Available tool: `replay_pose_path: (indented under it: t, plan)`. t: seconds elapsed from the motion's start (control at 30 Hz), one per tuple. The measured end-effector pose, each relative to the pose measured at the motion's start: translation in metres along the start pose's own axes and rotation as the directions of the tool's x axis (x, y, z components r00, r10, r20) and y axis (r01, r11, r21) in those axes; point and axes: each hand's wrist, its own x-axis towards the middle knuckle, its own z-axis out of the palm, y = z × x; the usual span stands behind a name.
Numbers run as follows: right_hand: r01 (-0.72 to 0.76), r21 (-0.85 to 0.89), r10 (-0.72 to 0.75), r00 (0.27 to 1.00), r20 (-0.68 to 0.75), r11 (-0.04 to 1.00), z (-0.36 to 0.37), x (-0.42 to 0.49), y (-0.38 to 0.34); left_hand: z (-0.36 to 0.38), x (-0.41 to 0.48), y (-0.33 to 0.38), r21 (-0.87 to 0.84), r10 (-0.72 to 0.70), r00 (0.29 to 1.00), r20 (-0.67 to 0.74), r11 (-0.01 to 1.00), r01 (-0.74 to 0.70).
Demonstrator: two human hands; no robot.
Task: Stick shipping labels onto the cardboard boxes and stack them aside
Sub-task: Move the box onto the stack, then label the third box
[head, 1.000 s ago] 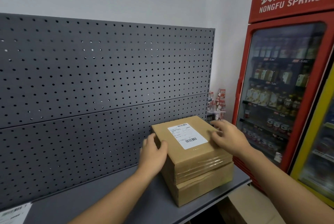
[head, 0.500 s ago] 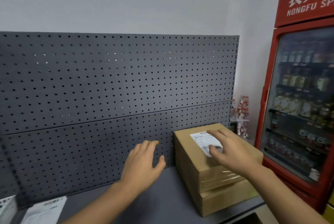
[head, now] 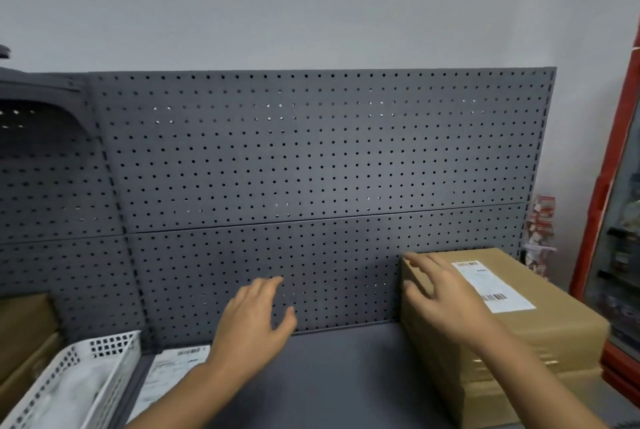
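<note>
Both hands have come off the labelled box since half a second ago, and the view has swung left to take in the supplies at the far end of the shelf [head: 346, 376]. The right hand [head: 440, 297] has slid off the shipping label [head: 491, 286] and now hangs over the left end of the top cardboard box [head: 561, 321], fingers straight and spread. Whether they brush the cardboard cannot be told. The left hand [head: 256, 321] hovers over the bare shelf before the grey pegboard [head: 311, 169], fingers loosely apart and holding nothing.

The top box, its label stuck flat on the lid, rests on a second cardboard box [head: 512, 404] at the right end of the shelf, just beside the red drinks fridge [head: 620, 221]. That box looks done, and the next one is likely to come from the plain cardboard boxes [head: 24, 331] at far left.

The risk lies in the withdrawal. A trailing right finger could catch the box's near corner and skew it on the one below, and the pair sits close to the shelf's front edge. A sweeping left reach toward the loose label sheets [head: 166, 380] beside the white plastic basket [head: 86, 380] could also knock the basket or scatter the sheets.
</note>
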Motion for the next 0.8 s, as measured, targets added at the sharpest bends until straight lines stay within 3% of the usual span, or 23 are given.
replay_pose_path:
  t: [0.3, 0.8]
  plan:
    - [0.084, 0.134, -0.098, 0.99, 0.1, 0.987, 0.064, 0.018, -0.087, -0.074, -0.035, -0.106, 0.113, -0.183, 0.976, -0.114, 0.974, 0.196]
    - [0.14, 0.275, -0.188, 0.97, 0.156, 0.951, 0.163, 0.022, -0.242, -0.163, -0.093, -0.241, 0.198, -0.243, 0.958, -0.155, 0.942, 0.271]
